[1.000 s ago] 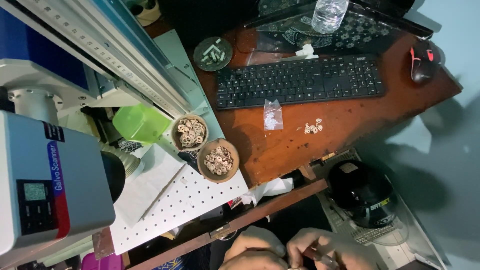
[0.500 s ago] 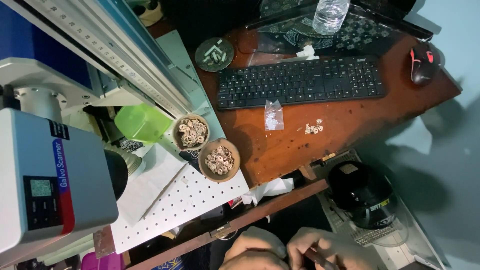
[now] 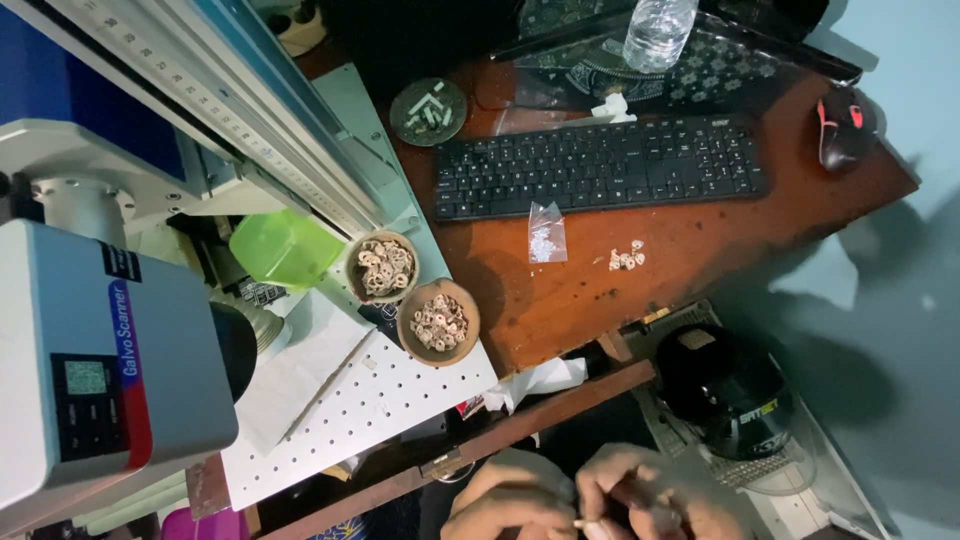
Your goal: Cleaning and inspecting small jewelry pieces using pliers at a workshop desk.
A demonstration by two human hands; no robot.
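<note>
Both my hands are together at the bottom edge, below the desk. My left hand (image 3: 505, 500) is curled, fingers closed against the right one. My right hand (image 3: 650, 492) pinches a thin dark tool and a small pale piece between the fingertips. What the left hand holds is hidden. Two brown bowls (image 3: 438, 320) (image 3: 381, 266) full of small pale rings sit on the white perforated plate (image 3: 350, 400), well above my hands.
A grey laser scanner head (image 3: 105, 360) fills the left. A green box (image 3: 283, 246), black keyboard (image 3: 598, 162), small plastic bag (image 3: 546, 233), loose rings (image 3: 627, 256), ashtray (image 3: 428, 110), water bottle (image 3: 656, 28) and mouse (image 3: 842, 123) lie on the wooden desk. A black helmet (image 3: 728, 388) sits lower right.
My hands have shifted slightly; the right fingers now show a small pale piece at their tips. The view has drifted a little.
</note>
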